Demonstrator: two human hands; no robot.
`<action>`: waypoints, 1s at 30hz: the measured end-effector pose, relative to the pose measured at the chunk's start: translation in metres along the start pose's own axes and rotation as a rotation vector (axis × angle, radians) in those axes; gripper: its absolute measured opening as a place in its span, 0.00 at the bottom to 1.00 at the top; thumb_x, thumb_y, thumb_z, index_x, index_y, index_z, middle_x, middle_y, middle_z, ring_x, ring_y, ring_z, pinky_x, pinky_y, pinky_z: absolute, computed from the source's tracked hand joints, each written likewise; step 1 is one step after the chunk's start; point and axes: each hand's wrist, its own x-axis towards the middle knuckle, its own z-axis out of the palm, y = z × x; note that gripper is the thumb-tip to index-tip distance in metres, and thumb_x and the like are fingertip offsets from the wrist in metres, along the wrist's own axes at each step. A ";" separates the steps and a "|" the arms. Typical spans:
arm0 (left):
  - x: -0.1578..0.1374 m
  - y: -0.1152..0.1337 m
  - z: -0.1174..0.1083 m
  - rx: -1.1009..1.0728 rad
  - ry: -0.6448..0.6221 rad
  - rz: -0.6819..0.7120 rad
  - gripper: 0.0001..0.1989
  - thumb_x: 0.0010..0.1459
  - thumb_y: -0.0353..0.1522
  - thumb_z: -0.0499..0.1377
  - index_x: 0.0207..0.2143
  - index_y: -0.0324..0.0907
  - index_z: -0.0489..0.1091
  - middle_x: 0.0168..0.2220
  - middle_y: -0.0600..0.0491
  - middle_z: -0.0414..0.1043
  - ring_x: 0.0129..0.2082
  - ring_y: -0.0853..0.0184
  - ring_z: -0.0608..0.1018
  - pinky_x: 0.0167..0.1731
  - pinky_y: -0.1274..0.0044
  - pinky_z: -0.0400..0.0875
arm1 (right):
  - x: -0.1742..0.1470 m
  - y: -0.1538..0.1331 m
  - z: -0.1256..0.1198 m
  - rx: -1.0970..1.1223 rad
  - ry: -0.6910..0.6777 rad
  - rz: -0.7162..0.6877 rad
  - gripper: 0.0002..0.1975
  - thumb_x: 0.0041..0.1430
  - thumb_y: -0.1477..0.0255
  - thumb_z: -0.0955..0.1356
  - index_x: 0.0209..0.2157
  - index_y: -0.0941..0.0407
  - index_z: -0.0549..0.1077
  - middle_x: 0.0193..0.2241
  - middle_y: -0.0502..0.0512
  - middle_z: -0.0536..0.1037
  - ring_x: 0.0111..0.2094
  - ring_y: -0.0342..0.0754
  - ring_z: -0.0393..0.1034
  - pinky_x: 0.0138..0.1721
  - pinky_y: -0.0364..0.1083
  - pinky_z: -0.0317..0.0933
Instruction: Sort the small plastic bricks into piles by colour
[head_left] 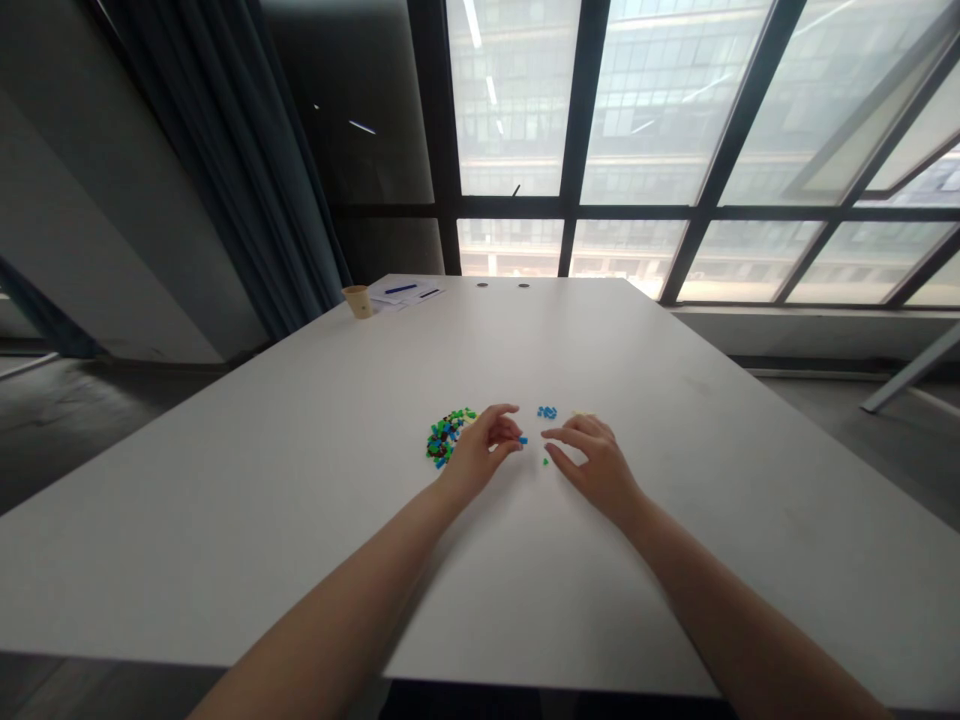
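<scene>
Two hands are being held over one table; by it, three piles, one cup, two discs are being carried.

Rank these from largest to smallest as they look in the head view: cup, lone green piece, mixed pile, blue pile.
1. Mixed pile
2. Cup
3. Blue pile
4. Lone green piece

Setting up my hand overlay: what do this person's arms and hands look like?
The left hand and right hand are ungloved; both forearms are bare, with no sleeve, watch or bracelet in view. I can't make out any rings.
</scene>
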 end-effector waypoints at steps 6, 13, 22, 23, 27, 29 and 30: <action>-0.001 0.002 0.004 -0.146 -0.028 -0.007 0.17 0.47 0.26 0.58 0.41 0.42 0.62 0.30 0.56 0.67 0.32 0.73 0.73 0.35 0.79 0.70 | 0.001 -0.016 0.012 -0.037 0.009 -0.007 0.09 0.54 0.66 0.65 0.36 0.51 0.74 0.28 0.52 0.71 0.35 0.46 0.64 0.41 0.46 0.54; 0.001 -0.001 0.006 -0.133 -0.024 -0.041 0.12 0.48 0.27 0.58 0.37 0.40 0.60 0.32 0.54 0.67 0.31 0.72 0.73 0.35 0.77 0.69 | 0.003 -0.013 0.012 -0.060 -0.010 0.006 0.08 0.55 0.67 0.64 0.32 0.52 0.74 0.29 0.52 0.72 0.35 0.46 0.64 0.40 0.46 0.53; 0.005 -0.011 -0.028 0.958 0.007 -0.272 0.12 0.53 0.29 0.51 0.41 0.41 0.66 0.44 0.45 0.64 0.45 0.58 0.65 0.42 0.67 0.62 | 0.030 0.055 0.008 -0.404 -0.195 0.393 0.08 0.52 0.70 0.65 0.30 0.51 0.76 0.31 0.52 0.72 0.38 0.47 0.63 0.37 0.46 0.49; 0.005 -0.012 -0.029 0.996 -0.007 -0.319 0.12 0.53 0.30 0.51 0.41 0.41 0.66 0.44 0.44 0.63 0.45 0.57 0.65 0.41 0.67 0.62 | 0.032 0.060 0.011 -0.424 -0.234 0.413 0.07 0.51 0.70 0.65 0.30 0.51 0.76 0.32 0.52 0.72 0.39 0.48 0.63 0.37 0.46 0.49; 0.004 -0.017 -0.030 1.032 -0.063 -0.381 0.13 0.51 0.32 0.53 0.41 0.41 0.67 0.45 0.43 0.63 0.46 0.55 0.64 0.38 0.68 0.63 | 0.040 0.068 0.021 -0.452 -0.310 0.437 0.08 0.51 0.68 0.65 0.30 0.51 0.76 0.34 0.53 0.72 0.41 0.49 0.63 0.38 0.47 0.48; 0.004 -0.020 -0.030 1.024 -0.072 -0.371 0.12 0.51 0.30 0.54 0.40 0.40 0.67 0.45 0.43 0.63 0.46 0.56 0.65 0.39 0.69 0.63 | 0.044 0.068 0.027 -0.461 -0.319 0.450 0.08 0.52 0.68 0.64 0.30 0.51 0.76 0.35 0.53 0.73 0.42 0.49 0.63 0.38 0.48 0.48; 0.005 -0.022 -0.030 1.017 -0.073 -0.366 0.12 0.51 0.30 0.54 0.40 0.40 0.67 0.44 0.44 0.64 0.45 0.56 0.65 0.39 0.70 0.63 | 0.046 0.068 0.030 -0.466 -0.324 0.458 0.08 0.52 0.68 0.64 0.30 0.51 0.76 0.35 0.54 0.73 0.42 0.49 0.62 0.38 0.48 0.49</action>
